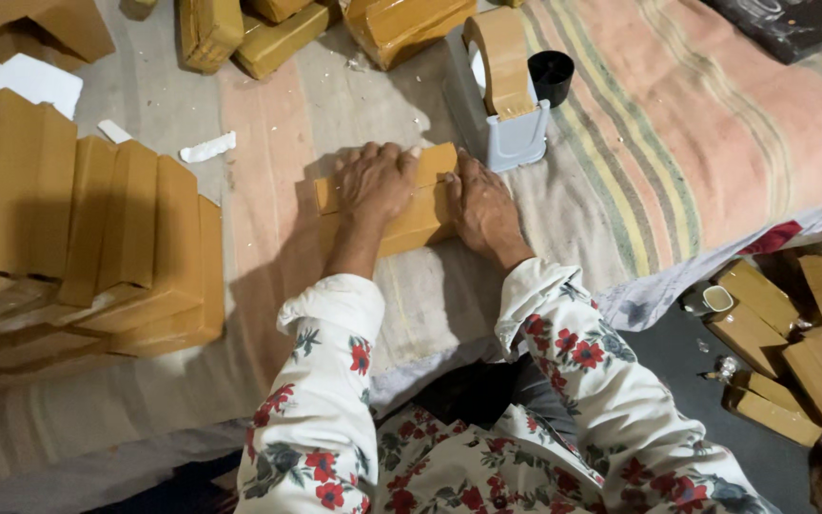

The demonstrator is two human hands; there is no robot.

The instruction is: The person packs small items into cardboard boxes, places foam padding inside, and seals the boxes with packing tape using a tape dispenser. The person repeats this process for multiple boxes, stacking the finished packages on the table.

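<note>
From the head camera, you are looking down at a small brown taped box (pixel 401 205) lying on a striped cloth (pixel 677 124) that covers the surface in front of you. Your left hand (pixel 374 181) lies flat on top of the box, palm down, fingers spread and curled over the far edge — it is pressing rather than gripping, which holds the box still. Your right hand (pixel 482 209) rests against the box's right end, fingers extended and close together, laid along the side as if smoothing the wrapping down; it is open, not closed around anything. Both sleeves are white with a red flower print.

Just beyond the right hand stands a grey tape dispenser (pixel 511 114) carrying a wide roll of brown tape (pixel 499 57), near enough to the box to reach without shifting. A black cup-shaped thing (pixel 551 76) sits just beside the roll.

To your left, a row of wrapped brown boxes (pixel 88 247) leans one against the next — stacked on edge. More wrapped boxes (pixel 278 29) lie along the far edge of the cloth. A few torn white paper scraps (pixel 206 148) lie on the cloth between the row and the box you hold. Down to your right, off the cloth, another cluster of boxes (pixel 792 352) lies on the dark floor (pixel 677 352).
</note>
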